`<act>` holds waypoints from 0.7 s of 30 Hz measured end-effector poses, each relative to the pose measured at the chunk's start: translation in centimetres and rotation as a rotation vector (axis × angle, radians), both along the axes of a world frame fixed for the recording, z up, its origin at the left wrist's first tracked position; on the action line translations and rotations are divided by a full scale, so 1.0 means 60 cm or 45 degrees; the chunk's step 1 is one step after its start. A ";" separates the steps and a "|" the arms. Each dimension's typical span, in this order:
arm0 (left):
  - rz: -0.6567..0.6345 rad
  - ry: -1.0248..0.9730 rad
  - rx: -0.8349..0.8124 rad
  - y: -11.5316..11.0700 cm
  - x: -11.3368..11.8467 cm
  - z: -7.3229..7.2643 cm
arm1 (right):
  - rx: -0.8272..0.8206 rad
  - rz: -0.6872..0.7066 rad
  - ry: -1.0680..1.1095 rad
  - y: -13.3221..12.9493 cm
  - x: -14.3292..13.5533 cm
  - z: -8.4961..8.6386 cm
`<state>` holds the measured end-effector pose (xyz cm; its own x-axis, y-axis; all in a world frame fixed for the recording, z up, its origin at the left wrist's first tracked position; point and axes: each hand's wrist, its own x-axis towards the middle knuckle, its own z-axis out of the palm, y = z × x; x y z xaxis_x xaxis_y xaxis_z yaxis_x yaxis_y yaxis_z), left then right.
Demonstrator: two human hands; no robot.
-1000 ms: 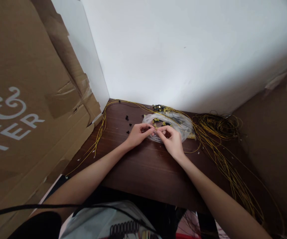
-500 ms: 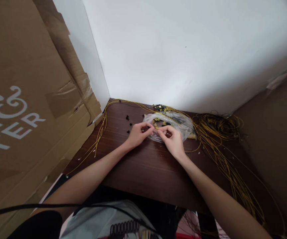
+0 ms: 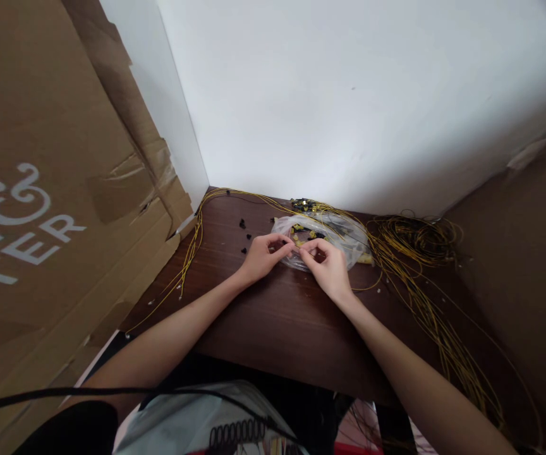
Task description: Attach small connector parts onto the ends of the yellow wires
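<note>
My left hand [image 3: 264, 256] and my right hand [image 3: 327, 268] meet fingertip to fingertip over a dark wooden table [image 3: 273, 316]. Between the pinched fingers sits something very small, too tiny to name. Just behind the hands lies a clear plastic bag [image 3: 334, 237] holding small yellow and black parts. A thin yellow wire appears to run from the fingers toward the bundle on the right.
Yellow wires [image 3: 424, 297] spread in a tangled bundle on the right of the table, and a thinner run [image 3: 192, 246] follows the left edge. Small black pieces [image 3: 242, 224] lie near the back. A cardboard sheet [image 3: 50, 189] stands at the left; a white wall [image 3: 349, 95] is behind.
</note>
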<state>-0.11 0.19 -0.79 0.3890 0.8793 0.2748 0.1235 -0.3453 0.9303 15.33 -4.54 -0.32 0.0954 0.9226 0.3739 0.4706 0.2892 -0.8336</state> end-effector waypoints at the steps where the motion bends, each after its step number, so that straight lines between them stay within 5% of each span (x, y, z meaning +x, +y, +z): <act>1: 0.001 0.006 0.007 0.000 0.000 -0.001 | 0.000 0.003 -0.004 0.000 0.000 0.000; 21: -0.020 -0.011 0.001 0.000 0.001 0.001 | -0.052 0.033 0.061 0.001 -0.003 -0.005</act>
<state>-0.07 0.19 -0.73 0.4004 0.8727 0.2793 0.1096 -0.3482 0.9310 15.15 -4.47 -0.61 0.0885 0.9394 0.3312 0.4225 0.2657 -0.8665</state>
